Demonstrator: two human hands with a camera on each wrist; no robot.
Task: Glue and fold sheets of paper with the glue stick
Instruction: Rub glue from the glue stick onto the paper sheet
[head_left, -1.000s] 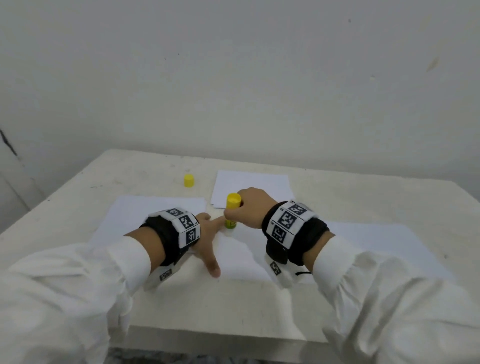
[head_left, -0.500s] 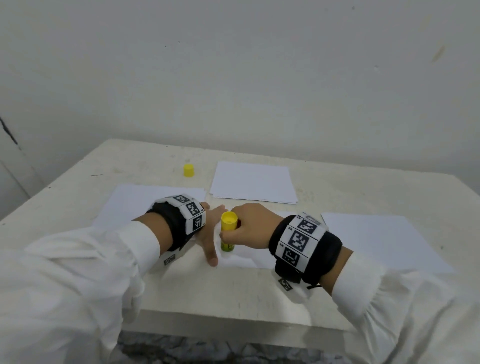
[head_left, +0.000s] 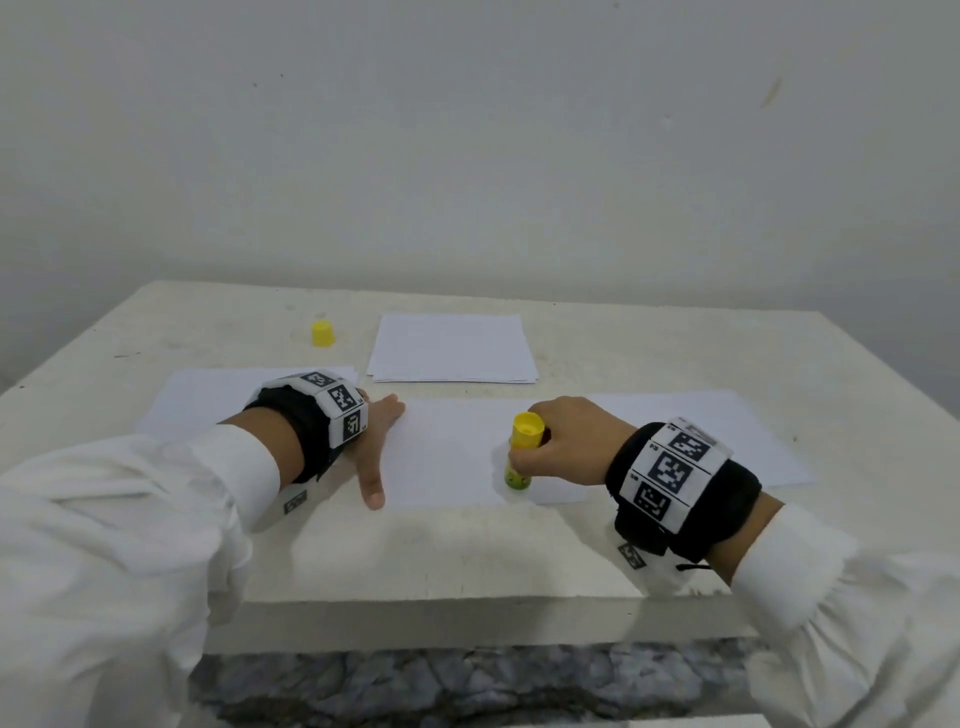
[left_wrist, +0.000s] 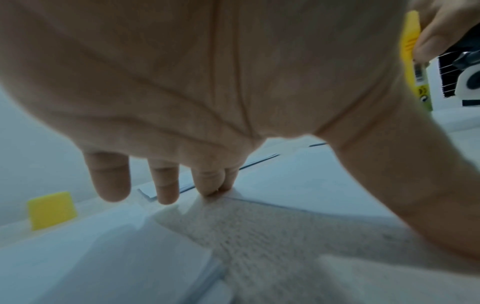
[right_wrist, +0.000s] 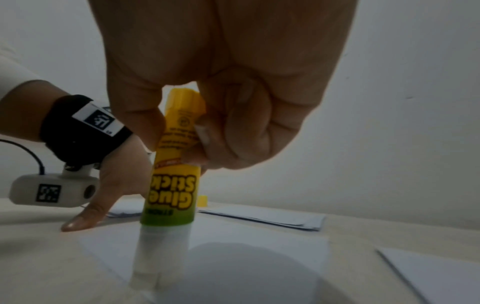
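My right hand (head_left: 566, 441) clamps the glue stick (head_left: 522, 457), long axis near upright, its tip down on the sheet's (head_left: 447, 457) near right corner. My left hand (head_left: 376, 441) lies flat, fingers spread, pinning the sheet's left edge (the cap (head_left: 322, 333) stands beyond the sheet, to its left). Unglued paper stretches leftward from the stick.

Left hand (head_left: 375, 451) fingers mostly behind wrist band (head_left: 332, 410) in head view; only thumb and one finger show. Left-wrist view: palm (left_wrist: 207, 82) blurred, fills upper frame; glue stick (left_wrist: 413, 61) half hidden behind thumb, top cut by edge. Glue tip contact with sheet (right_wrist: 233, 257) smeared, unclear in right-wrist view. Small print on glue stick label unreadable. Right hand (head_left: 569, 441) fingertips hidden in head view.
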